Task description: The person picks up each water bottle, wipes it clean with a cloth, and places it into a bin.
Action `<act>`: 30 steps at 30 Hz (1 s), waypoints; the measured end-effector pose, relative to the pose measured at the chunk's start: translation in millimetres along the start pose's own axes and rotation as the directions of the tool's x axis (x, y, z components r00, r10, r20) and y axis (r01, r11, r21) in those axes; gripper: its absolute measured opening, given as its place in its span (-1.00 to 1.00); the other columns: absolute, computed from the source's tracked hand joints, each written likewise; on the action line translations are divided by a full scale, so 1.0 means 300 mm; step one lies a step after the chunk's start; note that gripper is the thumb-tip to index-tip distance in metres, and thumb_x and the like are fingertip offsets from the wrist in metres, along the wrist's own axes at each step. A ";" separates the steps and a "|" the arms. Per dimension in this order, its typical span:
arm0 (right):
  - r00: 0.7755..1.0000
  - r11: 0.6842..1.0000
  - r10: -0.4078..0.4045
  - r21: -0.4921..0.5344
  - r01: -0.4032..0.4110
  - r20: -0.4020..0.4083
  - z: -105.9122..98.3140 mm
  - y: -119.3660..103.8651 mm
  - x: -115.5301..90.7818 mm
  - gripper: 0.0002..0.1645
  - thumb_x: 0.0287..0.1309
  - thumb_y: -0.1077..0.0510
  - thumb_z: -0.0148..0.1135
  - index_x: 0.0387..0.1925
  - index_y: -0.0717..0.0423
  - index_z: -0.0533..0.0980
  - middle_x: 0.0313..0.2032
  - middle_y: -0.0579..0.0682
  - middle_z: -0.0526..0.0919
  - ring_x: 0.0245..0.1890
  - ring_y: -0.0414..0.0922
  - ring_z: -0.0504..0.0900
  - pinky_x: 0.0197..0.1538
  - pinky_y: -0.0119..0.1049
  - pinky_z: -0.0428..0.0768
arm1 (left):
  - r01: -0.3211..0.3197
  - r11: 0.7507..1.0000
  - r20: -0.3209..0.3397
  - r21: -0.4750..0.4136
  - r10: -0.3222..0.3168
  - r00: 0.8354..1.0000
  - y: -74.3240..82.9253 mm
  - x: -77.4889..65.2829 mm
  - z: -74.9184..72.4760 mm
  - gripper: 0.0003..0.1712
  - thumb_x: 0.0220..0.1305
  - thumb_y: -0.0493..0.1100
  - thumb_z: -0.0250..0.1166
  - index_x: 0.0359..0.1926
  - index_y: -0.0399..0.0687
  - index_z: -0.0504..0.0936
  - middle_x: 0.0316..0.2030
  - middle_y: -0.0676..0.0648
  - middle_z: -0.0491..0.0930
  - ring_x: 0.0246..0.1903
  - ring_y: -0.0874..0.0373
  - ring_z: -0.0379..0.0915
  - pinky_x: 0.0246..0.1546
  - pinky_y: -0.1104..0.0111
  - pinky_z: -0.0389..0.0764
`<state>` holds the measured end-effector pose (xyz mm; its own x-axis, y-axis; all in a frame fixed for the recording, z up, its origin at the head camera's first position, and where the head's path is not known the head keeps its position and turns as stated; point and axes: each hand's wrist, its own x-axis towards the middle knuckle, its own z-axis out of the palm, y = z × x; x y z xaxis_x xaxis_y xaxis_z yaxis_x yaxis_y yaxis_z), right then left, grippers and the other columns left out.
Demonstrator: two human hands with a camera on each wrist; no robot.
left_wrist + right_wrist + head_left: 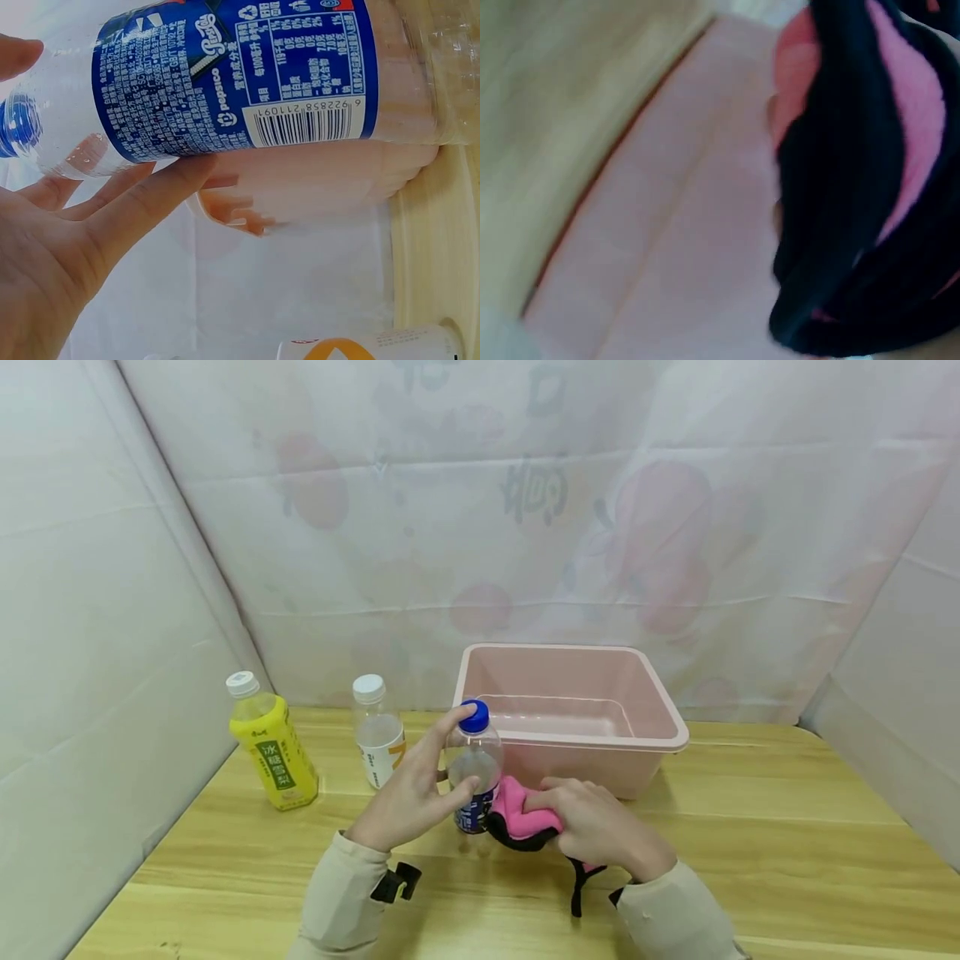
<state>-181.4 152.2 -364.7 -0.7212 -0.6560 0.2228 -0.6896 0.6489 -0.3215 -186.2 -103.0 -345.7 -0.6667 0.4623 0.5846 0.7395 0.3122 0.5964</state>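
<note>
left hand [416, 793] grasping blue-capped bottle [483, 764], upright, at the near left corner of the tub [585, 744]. right hand [600, 827] grasping pink cloth [521, 822] against the bottle's lower right side. white bottle [380, 752] just left, partly behind the left hand; yellow bottle [277, 756] farther left, close to the surface's [787, 835] left edge. room for moving: right of the tub, out to the right edge.

From blue-capped PepsiCo bottle [485, 760]: pink plastic tub [585, 744] blocks 2 o'clock, white-labelled bottle [378, 739] 10 o'clock; bench [480, 910] passable at 6.
</note>
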 end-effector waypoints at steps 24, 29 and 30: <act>0.981 0.988 0.083 -0.141 -0.058 0.176 0.065 -0.018 -0.009 -0.55 -0.31 0.46 0.30 -0.34 -0.06 0.68 -0.49 -0.24 0.46 -0.48 -0.22 0.45 -0.42 -0.24 0.51 | 0.031 0.999 0.024 -0.022 -0.031 0.999 0.004 -0.003 -0.003 -0.06 0.25 -0.39 0.33 0.54 0.04 0.08 0.39 -0.30 0.29 0.18 -0.11 0.41 -0.02 0.00 0.69; 0.994 0.988 0.051 -0.153 -0.036 0.098 0.035 -0.018 -0.006 -0.51 -0.32 0.45 0.29 -0.34 -0.15 0.66 -0.45 -0.19 0.47 -0.51 -0.21 0.41 -0.51 -0.27 0.46 | 0.031 0.999 0.017 -0.006 -0.031 0.999 0.005 -0.004 -0.006 -0.06 0.23 -0.39 0.34 0.53 0.01 0.08 0.38 -0.30 0.30 0.17 -0.09 0.41 -0.02 0.03 0.70; 0.997 0.988 0.043 -0.148 -0.032 0.066 0.026 -0.020 -0.007 -0.47 -0.33 0.46 0.28 -0.29 -0.15 0.67 -0.43 -0.18 0.47 -0.51 -0.21 0.40 -0.53 -0.29 0.44 | 0.032 0.999 0.016 -0.004 -0.032 0.999 0.005 -0.005 -0.005 -0.06 0.23 -0.39 0.34 0.53 0.01 0.09 0.38 -0.30 0.30 0.17 -0.09 0.41 -0.02 0.03 0.70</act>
<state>-175.4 146.8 -370.3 -0.7439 -0.6518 0.1474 -0.6681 0.7198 -0.1887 -184.3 -104.6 -344.7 -0.6882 0.4655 0.5565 0.7175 0.3234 0.6169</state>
